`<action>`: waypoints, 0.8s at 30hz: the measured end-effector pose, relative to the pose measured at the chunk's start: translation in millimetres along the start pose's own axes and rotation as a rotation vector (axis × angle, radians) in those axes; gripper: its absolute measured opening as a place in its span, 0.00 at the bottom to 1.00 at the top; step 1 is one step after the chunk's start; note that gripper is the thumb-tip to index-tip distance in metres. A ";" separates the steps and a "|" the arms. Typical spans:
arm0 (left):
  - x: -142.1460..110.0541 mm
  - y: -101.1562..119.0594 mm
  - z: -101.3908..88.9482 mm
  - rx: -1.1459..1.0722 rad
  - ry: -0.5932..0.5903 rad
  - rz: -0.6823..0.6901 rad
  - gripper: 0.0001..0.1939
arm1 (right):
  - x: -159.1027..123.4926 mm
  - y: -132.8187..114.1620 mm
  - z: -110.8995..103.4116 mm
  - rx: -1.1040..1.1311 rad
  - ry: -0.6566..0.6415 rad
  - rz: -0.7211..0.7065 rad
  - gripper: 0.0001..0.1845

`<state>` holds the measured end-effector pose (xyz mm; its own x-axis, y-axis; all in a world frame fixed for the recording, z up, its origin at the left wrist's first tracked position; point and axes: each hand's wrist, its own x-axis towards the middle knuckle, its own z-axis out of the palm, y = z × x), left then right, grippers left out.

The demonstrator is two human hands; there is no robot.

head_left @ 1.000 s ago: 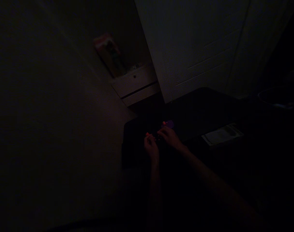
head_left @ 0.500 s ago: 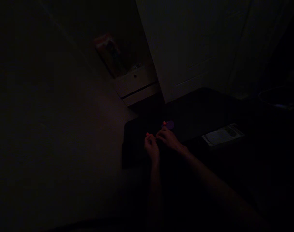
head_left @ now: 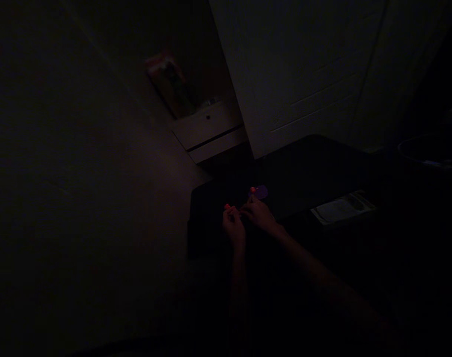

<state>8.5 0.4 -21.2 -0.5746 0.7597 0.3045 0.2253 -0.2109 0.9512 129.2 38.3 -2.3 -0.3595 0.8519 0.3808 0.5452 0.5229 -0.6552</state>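
Note:
In a very dark head view, both my hands meet above a dark tabletop (head_left: 303, 168). My left hand (head_left: 233, 227) is closed in a pinch on a small orange-red object (head_left: 227, 206), whose kind I cannot make out. Close on its right, my right hand (head_left: 260, 213) has its fingers bent together toward the left fingertips; what lies between them is too dark and small to name. Just beyond the right hand a purple rounded flat piece (head_left: 262, 192) lies on the table, with another small orange-red piece (head_left: 252, 189) at its left end.
A pale flat package or booklet (head_left: 343, 208) is at the table's near edge, right of my hands. Behind stand a white drawer unit (head_left: 211, 126) with a red-topped picture or box (head_left: 169, 82) on it, and a pale panelled door (head_left: 296, 74). A wall (head_left: 117, 198) runs along the left.
Both hands stay almost where they were, with only a slight shift of the fingers. The purple piece and the small orange-red piece beside it have not moved.

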 end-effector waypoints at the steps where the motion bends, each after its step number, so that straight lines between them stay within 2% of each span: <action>1: 0.1 0.3 0.0 -0.004 -0.001 0.002 0.15 | 0.0 -0.4 -0.3 -0.003 0.001 -0.006 0.09; 10: -0.2 1.5 -0.4 -0.010 -0.002 0.007 0.14 | 1.1 2.4 2.6 0.026 0.016 -0.009 0.09; 18: -1.7 5.5 -1.2 0.029 0.004 0.015 0.19 | 7.5 13.2 7.9 0.256 0.141 0.057 0.09; 24: -3.8 12.8 -0.9 0.024 -0.009 0.033 0.25 | 6.4 15.6 7.2 0.460 0.165 -0.064 0.09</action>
<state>12.9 -5.7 -10.1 -0.5597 0.7578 0.3355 0.2628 -0.2216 0.9390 129.9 51.7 -14.8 -0.2365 0.8310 0.5035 0.1219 0.5394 -0.8332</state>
